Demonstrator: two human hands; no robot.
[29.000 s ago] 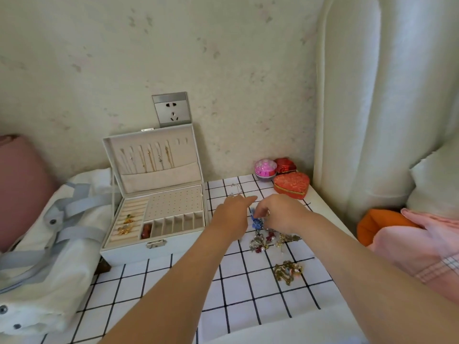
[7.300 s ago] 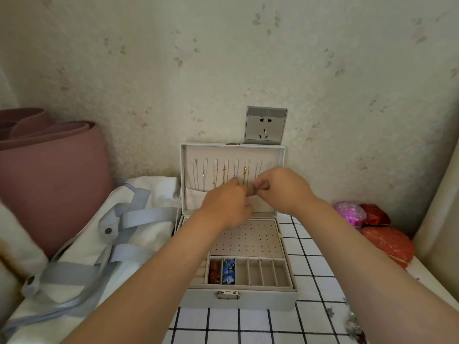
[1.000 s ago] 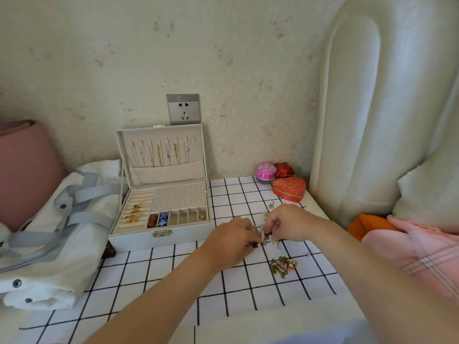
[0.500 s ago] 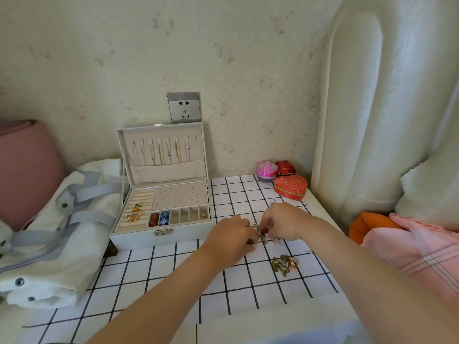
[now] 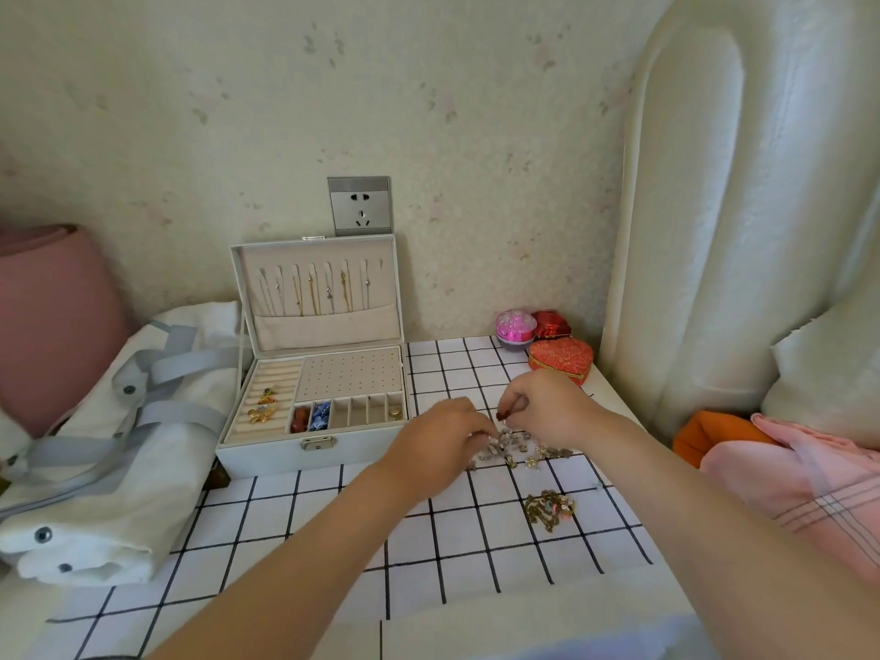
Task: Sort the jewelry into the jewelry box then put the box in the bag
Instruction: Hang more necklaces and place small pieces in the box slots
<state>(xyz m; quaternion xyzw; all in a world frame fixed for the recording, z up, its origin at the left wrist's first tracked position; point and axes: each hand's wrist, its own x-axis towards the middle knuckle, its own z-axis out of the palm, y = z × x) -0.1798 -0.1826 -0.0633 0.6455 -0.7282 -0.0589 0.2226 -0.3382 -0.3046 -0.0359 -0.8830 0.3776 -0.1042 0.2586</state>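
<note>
Right of jewelry box (image 5: 314,373), your hands work loose jewelry pile (image 5: 516,447) on desk (image 5: 333,526): right hand (image 5: 547,407) pinches small red piece, left hand (image 5: 443,433) fingers curled into pile. Box open, partly filled; second cluster (image 5: 547,509), bag (image 5: 119,435) left of box, all pending.

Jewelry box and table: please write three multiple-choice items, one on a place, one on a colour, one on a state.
1. Where is the white bag?
A. left of the jewelry box
B. on the bed
C. behind the heart box

2. What colour is the heart box?
A. blue
B. red
C. green

3. How is the jewelry box lid?
A. shut
B. taken off
C. open, standing upright

Key: 1 A, the bag lies against the box's left side; 2 B, its cover is red; 3 C, the chains hanging inside the lid show.
</note>
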